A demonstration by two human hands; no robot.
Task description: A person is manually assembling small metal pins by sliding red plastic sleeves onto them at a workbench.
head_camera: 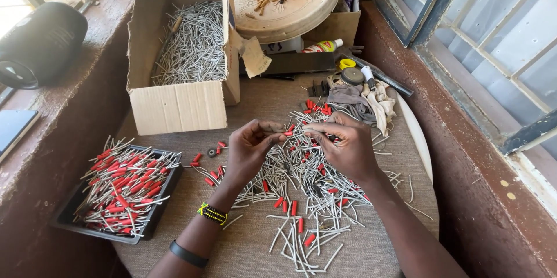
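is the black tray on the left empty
No, the black tray is heaped with grey wires that have red caps on them.

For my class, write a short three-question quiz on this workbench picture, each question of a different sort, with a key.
1. True or false: the black tray holds grey rods fitted with red sleeves.
2. What fills the cardboard box? A) bare grey rods B) red sleeves C) cloth
3. Where does the loose pile of rods lie relative to the hands?

Key
1. True.
2. A.
3. On the table, under and around the left hand and right hand, which meet over it pinching a rod.
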